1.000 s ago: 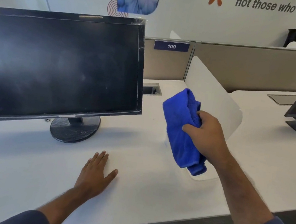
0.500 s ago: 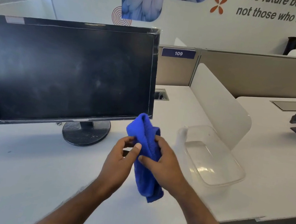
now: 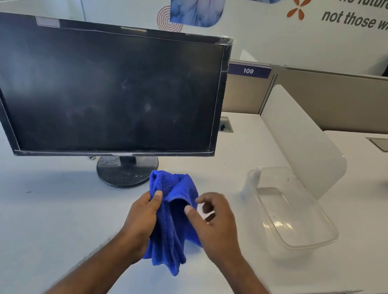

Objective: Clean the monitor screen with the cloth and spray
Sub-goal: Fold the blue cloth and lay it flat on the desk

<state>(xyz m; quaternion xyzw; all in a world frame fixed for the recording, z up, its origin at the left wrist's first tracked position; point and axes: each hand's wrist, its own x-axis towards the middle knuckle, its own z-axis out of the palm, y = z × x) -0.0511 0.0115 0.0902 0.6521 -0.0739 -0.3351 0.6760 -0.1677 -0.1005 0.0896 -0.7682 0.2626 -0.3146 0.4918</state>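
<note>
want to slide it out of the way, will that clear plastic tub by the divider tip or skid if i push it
The clear plastic tub looks thin-walled and empty, so probably light and apt to skid on the smooth white desk. It is low and wide, so tipping seems unlikely. The white spray bottle beside its far corner might topple if bumped.

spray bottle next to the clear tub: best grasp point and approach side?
Judging from one view: grip the spray bottle round its upright body below the nozzle, coming from the left, its open desk side. The tub wall sits right against its other side, and the monitor stands further left, so that side leaves room. It is pale and blurred, so the trigger's direction cannot be told.
</note>
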